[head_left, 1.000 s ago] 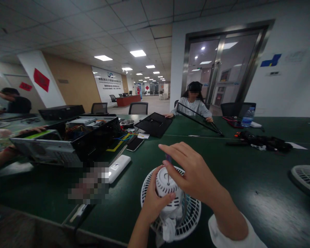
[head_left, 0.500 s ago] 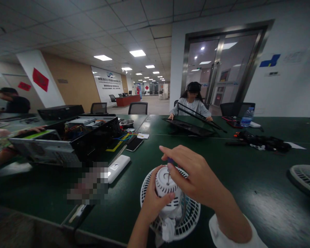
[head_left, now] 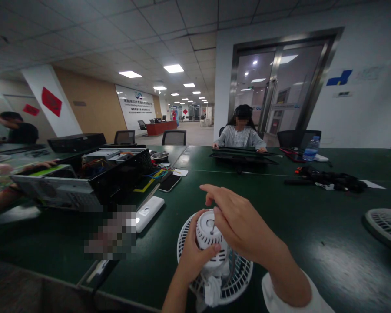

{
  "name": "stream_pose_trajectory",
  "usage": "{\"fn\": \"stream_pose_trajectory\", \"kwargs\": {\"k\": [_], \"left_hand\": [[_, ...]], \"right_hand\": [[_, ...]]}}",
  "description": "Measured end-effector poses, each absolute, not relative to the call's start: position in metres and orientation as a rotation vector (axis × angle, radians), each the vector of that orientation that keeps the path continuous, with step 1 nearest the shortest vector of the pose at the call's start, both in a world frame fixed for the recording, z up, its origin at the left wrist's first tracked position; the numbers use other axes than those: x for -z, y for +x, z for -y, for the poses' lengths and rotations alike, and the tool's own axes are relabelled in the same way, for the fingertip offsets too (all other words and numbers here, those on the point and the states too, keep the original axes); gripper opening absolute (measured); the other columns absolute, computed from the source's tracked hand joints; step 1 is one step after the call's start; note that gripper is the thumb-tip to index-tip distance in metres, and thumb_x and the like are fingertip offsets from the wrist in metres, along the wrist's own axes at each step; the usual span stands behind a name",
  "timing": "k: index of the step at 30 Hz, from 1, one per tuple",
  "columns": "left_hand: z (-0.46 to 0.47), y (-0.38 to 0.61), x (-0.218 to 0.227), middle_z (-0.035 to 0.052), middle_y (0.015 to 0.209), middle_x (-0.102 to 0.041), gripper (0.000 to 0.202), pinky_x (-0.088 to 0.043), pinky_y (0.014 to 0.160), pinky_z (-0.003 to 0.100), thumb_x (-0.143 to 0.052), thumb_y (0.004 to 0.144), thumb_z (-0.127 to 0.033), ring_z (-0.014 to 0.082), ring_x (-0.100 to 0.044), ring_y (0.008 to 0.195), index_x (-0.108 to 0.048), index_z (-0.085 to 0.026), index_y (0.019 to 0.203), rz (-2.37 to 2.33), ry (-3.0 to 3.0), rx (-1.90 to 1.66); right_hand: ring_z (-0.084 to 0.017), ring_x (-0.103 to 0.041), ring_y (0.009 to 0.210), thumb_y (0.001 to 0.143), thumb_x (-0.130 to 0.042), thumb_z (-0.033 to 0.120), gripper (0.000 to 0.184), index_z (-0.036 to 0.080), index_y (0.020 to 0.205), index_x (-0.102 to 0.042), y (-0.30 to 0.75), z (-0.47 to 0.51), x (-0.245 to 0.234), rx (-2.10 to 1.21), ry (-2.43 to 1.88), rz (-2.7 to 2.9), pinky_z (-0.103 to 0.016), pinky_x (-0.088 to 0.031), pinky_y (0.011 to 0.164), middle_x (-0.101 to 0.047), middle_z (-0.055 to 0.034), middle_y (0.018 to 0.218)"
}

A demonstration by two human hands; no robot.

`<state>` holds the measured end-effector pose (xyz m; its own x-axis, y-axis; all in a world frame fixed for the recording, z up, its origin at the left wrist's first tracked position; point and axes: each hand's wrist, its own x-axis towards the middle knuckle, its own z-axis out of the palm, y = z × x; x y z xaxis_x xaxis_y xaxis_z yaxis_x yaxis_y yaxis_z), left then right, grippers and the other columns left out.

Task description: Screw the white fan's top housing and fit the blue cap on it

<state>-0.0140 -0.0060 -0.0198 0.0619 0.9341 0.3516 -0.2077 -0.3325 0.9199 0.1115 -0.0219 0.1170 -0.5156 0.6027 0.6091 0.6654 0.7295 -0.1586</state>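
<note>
A small white fan (head_left: 215,265) lies grille-down on the green table (head_left: 313,234), its round motor housing (head_left: 208,237) facing up. My left hand (head_left: 192,256) wraps round the housing from below, thumb pressed on its side. My right hand (head_left: 237,226) hovers over the housing, fingers pinched round a small screwdriver (head_left: 211,226) whose metal tip stands in the top of the housing. The handle is almost hidden in my fingers.
An open computer case (head_left: 84,178) lies at the left, with a white power strip (head_left: 148,212) and a phone (head_left: 170,182) beside it. Another fan grille (head_left: 386,224) sits at the right edge. A person across the table handles a flat black panel (head_left: 243,155). Black cables (head_left: 332,179) and a water bottle (head_left: 312,148) lie far right.
My right hand has sunk lower over the housing and the screwdriver handle has slipped out of sight in my fingers. The person opposite has lowered the black panel flat onto the table.
</note>
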Motion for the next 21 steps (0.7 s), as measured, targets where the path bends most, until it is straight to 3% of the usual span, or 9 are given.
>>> {"fn": "stream_pose_trajectory", "kwargs": {"k": [4,9,17,21], "left_hand": [[0.006,-0.0134,0.0204,0.009,0.125,-0.052,0.073,-0.036,0.1,0.039,-0.075,0.056,-0.033,0.0293,-0.047,0.118,-0.044,-0.019,0.12,-0.798,1.327,-1.465],[0.005,-0.0128,0.0231,0.0096,0.12,-0.055,0.074,-0.035,0.1,0.042,-0.075,0.055,-0.036,0.0301,-0.049,0.115,-0.043,-0.019,0.12,-0.818,1.305,-1.448],[0.0073,-0.0122,0.0178,0.009,0.124,-0.054,0.073,-0.038,0.099,0.039,-0.075,0.056,-0.034,0.0293,-0.048,0.117,-0.044,-0.019,0.12,-0.787,1.312,-1.462],[0.0064,-0.0129,0.0213,0.01,0.125,-0.053,0.076,-0.036,0.101,0.039,-0.074,0.056,-0.034,0.0289,-0.047,0.117,-0.042,-0.017,0.122,-0.827,1.301,-1.444]], "right_hand": [[-0.018,-0.06,0.079,0.086,-0.031,0.012,0.031,0.012,0.116,-0.041,0.1109,0.0198,-0.1163,-0.014,-0.986,2.235,-0.033,-0.048,0.068,-0.062,-0.0094,0.089],[-0.015,-0.061,0.072,0.087,-0.043,0.017,0.011,0.016,0.097,-0.049,0.1082,0.0137,-0.1138,0.009,-0.899,2.187,-0.027,-0.047,0.065,-0.064,-0.005,0.081],[-0.014,-0.059,0.079,0.089,-0.037,0.014,0.032,0.012,0.119,-0.048,0.1149,0.0183,-0.1166,0.072,-0.718,2.226,-0.026,-0.048,0.069,-0.063,-0.0074,0.091],[-0.014,-0.058,0.072,0.088,-0.046,0.021,0.02,0.011,0.102,-0.058,0.1123,0.0154,-0.1138,0.223,-0.733,2.173,-0.025,-0.045,0.063,-0.064,-0.006,0.081]]}}
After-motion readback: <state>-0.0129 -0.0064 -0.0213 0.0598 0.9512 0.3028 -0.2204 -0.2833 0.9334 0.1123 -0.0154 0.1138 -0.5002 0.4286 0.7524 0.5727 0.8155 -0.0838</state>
